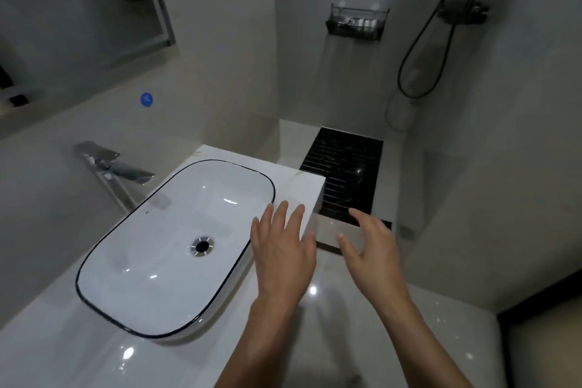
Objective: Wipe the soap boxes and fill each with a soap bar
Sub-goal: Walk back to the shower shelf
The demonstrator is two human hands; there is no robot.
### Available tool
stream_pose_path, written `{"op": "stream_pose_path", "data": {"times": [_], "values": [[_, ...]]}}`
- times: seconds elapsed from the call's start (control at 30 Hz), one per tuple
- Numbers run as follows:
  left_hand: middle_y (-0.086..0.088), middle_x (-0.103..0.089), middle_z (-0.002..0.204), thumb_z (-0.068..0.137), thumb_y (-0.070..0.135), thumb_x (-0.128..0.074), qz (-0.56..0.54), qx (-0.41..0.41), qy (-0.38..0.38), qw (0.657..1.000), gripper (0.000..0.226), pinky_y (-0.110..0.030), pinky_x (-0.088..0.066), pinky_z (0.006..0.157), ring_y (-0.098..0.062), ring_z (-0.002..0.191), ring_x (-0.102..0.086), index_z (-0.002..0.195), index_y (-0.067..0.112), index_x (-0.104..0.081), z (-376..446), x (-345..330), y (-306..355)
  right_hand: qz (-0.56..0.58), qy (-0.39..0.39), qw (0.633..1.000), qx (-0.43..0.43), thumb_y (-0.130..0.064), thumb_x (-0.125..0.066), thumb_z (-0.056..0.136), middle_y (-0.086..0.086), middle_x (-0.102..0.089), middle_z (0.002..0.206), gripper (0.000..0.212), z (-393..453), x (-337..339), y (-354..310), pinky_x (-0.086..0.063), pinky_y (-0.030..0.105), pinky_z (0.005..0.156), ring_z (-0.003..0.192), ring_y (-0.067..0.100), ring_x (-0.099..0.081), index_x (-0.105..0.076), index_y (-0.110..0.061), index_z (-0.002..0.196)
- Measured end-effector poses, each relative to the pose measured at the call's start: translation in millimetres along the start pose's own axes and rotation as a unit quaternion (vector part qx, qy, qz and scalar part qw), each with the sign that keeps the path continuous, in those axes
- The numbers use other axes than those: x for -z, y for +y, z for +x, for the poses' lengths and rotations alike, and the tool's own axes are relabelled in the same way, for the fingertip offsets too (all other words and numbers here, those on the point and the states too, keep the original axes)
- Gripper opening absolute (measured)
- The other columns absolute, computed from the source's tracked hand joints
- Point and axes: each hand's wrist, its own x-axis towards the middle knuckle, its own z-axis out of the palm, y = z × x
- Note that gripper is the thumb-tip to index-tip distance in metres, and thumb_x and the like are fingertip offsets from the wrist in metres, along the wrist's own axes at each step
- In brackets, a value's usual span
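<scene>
Dim, cool, even lighting — small specular glints dot the glossy countertop [318, 290] and the basin [176, 249]. Soft shadows lie beneath the forearms. Wide-angle distortion bends the wall lines toward the edges — the wall-mounted rack [356, 22] appears soft and indistinct.

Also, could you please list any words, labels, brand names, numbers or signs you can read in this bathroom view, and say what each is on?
No text can be read in this view.
Blue round sticker on the wall above the faucet: it bears a pale mark, too blurred to read.
Small items in the black wire shelf on the far wall: too small and dim to show any label.
Basin: no visible marking.
</scene>
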Motion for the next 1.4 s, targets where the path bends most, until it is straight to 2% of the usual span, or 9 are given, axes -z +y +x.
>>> {"op": "stream_pose_path", "data": {"times": [0.13, 0.2, 0.3, 0.5, 0.7, 0.87, 1.03, 1.23, 1.4], "values": [[-0.003, -0.042, 0.153, 0.097, 0.036, -0.052, 0.0, -0.025, -0.01, 1.0, 0.048, -0.047, -0.013, 0.121, -0.025, 0.147, -0.026, 0.143, 0.025, -0.049, 20, -29, 31, 0.001, 0.019, 1.0, -0.021, -0.031, -0.06, 0.099, -0.003, -0.05, 0.148, 0.053, 22, 22, 30, -0.028, 0.022, 0.109, 0.138, 0.012, -0.041, -0.046, -0.021, 0.149], [-0.001, -0.038, 0.155, 0.098, 0.036, -0.05, 0.001, -0.034, -0.025, 0.999, 0.049, -0.044, -0.009, 0.121, -0.022, 0.148, -0.021, 0.146, 0.027, -0.045, 33, -44, 49, 0.004, 0.026, 0.999, -0.025, -0.031, -0.06, 0.099, -0.003, -0.05, 0.148, 0.053, 38, 33, 46, -0.026, 0.019, 0.107, 0.137, 0.011, -0.041, -0.046, -0.021, 0.149], [0.002, -0.031, 0.158, 0.099, 0.039, -0.045, 0.006, -0.041, -0.042, 0.998, 0.051, -0.041, -0.004, 0.122, -0.019, 0.15, -0.015, 0.148, 0.03, -0.038, 55, -69, 79, 0.011, 0.035, 0.999, -0.036, -0.032, -0.06, 0.099, -0.003, -0.05, 0.148, 0.053, 68, 54, 72, -0.031, 0.023, 0.109, 0.137, 0.012, -0.041, -0.046, -0.022, 0.148], [0.004, -0.028, 0.159, 0.1, 0.042, -0.043, 0.008, -0.037, -0.055, 0.998, 0.052, -0.042, -0.008, 0.122, -0.016, 0.149, -0.014, 0.15, 0.031, -0.035, 101, -117, 136, 0.007, 0.035, 0.999, -0.04, -0.036, -0.058, 0.099, -0.001, -0.05, 0.147, 0.053, 125, 97, 121, -0.035, 0.029, 0.109, 0.136, 0.014, -0.044, -0.046, -0.022, 0.148], [0.005, -0.028, 0.159, 0.1, 0.043, -0.043, -0.001, -0.033, -0.071, 0.997, 0.052, -0.042, -0.009, 0.122, -0.015, 0.15, -0.013, 0.15, 0.032, -0.035, 139, -162, 176, 0.005, 0.028, 0.998, -0.048, -0.031, -0.06, 0.099, 0.002, -0.051, 0.147, 0.052, 176, 122, 161, -0.031, 0.025, 0.107, 0.137, 0.017, -0.045, -0.048, -0.017, 0.147], [0.004, -0.03, 0.159, 0.1, 0.043, -0.043, 0.006, -0.041, -0.079, 0.996, 0.052, -0.043, -0.01, 0.122, -0.016, 0.149, -0.014, 0.15, 0.032, -0.035, 182, -190, 187, 0.012, 0.035, 0.998, -0.057, -0.024, -0.064, 0.097, 0.007, -0.056, 0.142, 0.05, 222, 123, 181, -0.033, 0.024, 0.105, 0.133, 0.021, -0.049, -0.052, -0.01, 0.144], [0.005, -0.028, 0.16, 0.1, 0.043, -0.042, 0.009, -0.048, -0.091, 0.995, 0.052, -0.044, -0.009, 0.122, -0.016, 0.15, -0.012, 0.15, 0.032, -0.033, 243, -225, 185, 0.008, 0.043, 0.997, -0.067, -0.026, -0.065, 0.096, 0.005, -0.057, 0.14, 0.049, 285, 110, 194, -0.033, 0.022, 0.102, 0.131, 0.019, -0.051, -0.054, -0.013, 0.142], [0.001, -0.034, 0.157, 0.098, 0.041, -0.047, -0.004, -0.061, -0.083, 0.995, 0.052, -0.048, -0.013, 0.121, -0.019, 0.148, -0.019, 0.148, 0.029, -0.039, 348, -265, 174, -0.021, 0.041, 0.996, -0.074, -0.027, -0.065, 0.097, 0.006, -0.058, 0.138, 0.049, 388, 89, 201, -0.029, 0.016, 0.099, 0.128, 0.019, -0.052, -0.054, -0.012, 0.142], [0.0, -0.037, 0.155, 0.097, 0.041, -0.049, -0.015, -0.064, -0.083, 0.994, 0.051, -0.05, -0.016, 0.121, -0.02, 0.147, -0.022, 0.147, 0.028, -0.041, 453, -281, 164, -0.032, 0.047, 0.995, -0.084, -0.027, -0.065, 0.096, 0.006, -0.057, 0.14, 0.051, 486, 72, 190, -0.032, 0.023, 0.104, 0.131, 0.02, -0.05, -0.052, -0.011, 0.143]]}}
